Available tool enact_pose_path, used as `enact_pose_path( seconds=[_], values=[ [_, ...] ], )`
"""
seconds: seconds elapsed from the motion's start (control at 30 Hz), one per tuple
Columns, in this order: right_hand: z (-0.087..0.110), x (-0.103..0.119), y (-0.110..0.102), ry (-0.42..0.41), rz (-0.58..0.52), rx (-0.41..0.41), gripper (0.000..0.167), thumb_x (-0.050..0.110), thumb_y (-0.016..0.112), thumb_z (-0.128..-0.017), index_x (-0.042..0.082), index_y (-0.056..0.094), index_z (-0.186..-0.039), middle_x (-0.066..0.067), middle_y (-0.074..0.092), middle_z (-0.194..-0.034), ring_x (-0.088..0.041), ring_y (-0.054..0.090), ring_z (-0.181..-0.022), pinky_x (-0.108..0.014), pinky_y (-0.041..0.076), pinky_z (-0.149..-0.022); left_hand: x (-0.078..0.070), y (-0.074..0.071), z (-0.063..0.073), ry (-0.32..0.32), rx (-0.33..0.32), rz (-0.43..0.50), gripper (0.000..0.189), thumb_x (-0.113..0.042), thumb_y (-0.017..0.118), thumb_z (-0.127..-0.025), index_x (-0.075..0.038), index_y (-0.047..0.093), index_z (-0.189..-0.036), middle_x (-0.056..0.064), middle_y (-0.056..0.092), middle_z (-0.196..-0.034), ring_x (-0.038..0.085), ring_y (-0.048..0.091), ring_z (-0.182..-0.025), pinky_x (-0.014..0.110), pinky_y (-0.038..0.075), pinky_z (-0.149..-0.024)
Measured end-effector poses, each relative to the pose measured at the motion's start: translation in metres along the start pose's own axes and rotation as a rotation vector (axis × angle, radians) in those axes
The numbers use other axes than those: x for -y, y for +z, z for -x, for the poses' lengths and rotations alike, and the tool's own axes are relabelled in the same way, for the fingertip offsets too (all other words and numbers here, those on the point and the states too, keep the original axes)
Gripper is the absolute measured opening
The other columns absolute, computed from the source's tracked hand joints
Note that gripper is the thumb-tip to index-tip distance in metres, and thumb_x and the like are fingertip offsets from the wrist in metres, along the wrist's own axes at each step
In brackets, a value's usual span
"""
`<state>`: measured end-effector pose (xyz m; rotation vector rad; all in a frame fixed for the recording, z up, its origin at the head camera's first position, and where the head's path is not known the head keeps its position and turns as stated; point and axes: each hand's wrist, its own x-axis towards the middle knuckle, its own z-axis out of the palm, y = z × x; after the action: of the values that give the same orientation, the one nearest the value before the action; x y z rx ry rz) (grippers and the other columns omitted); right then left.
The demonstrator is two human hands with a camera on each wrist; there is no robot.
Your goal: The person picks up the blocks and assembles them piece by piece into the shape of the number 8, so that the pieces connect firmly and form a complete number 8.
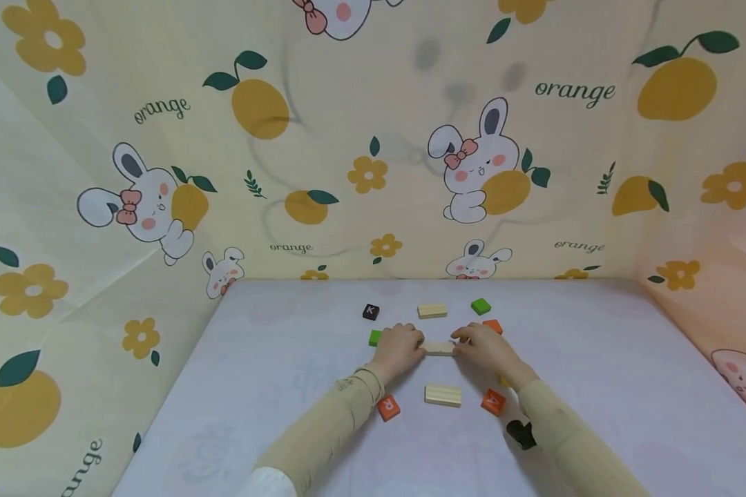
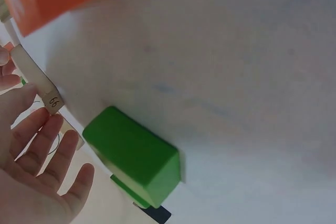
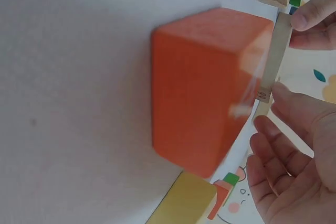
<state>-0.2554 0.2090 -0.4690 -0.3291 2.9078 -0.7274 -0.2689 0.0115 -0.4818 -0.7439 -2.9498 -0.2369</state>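
Note:
A pale wooden block point(image 1: 438, 349) lies crosswise between the two hands. My left hand point(image 1: 399, 346) pinches its left end between thumb and fingers. At the right end, my right hand point(image 1: 488, 351) holds it with thumb and index finger, the other fingers loosely bent. Both wrist views show a number printed on the small end face of this wooden block point(image 2: 41, 77). One more wooden block point(image 1: 432, 311) lies behind the hands, and another wooden block point(image 1: 443, 395) lies in front of them.
Around the hands lie a black K tile point(image 1: 371, 312), green tiles point(image 1: 481, 306), an orange R tile point(image 1: 388, 408), an orange A tile point(image 1: 493, 402) and a yellow block point(image 3: 184, 203). A dark object point(image 1: 521, 435) shows beside the right sleeve. Patterned cloth point(image 1: 373, 221) walls the white table.

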Motion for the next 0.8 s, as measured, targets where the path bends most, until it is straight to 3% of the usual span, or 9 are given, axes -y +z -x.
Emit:
enact_pose_path(
  seconds=[0.27,0.6,0.8],
  values=[
    [-0.0037,0.0003,-0.0001,0.016,0.002,0.023,0.020,0.014,0.065,-0.085,0.007,0.071,-0.103,-0.004,0.065,-0.091,-0.014,0.054,-0.078,-0.033,0.048,-0.071,0.0004,0.0002,-0.0020,-0.006,0.005,0.021,0.018,-0.033,0.064,-0.085,-0.020,0.071,-0.096,-0.005,0.065,-0.083,0.011,0.054,-0.073,0.026,0.042,-0.066],
    [-0.0053,0.0004,0.0009,0.060,-0.019,0.041,0.020,0.016,0.065,-0.086,0.009,0.071,-0.103,-0.004,0.066,-0.094,-0.014,0.055,-0.080,-0.036,0.049,-0.075,0.0014,-0.0002,-0.0035,-0.036,0.032,0.042,0.022,-0.035,0.065,-0.084,-0.019,0.071,-0.098,-0.005,0.066,-0.081,0.010,0.054,-0.073,0.026,0.043,-0.068],
    [-0.0044,0.0023,0.0024,0.086,-0.029,0.053,0.021,0.016,0.066,-0.085,0.009,0.071,-0.104,-0.005,0.067,-0.096,-0.015,0.056,-0.082,-0.038,0.050,-0.078,0.0026,0.0001,-0.0009,-0.020,0.039,0.045,0.023,-0.036,0.066,-0.084,-0.019,0.072,-0.097,-0.005,0.065,-0.079,0.009,0.052,-0.071,0.025,0.041,-0.065]
  ],
)
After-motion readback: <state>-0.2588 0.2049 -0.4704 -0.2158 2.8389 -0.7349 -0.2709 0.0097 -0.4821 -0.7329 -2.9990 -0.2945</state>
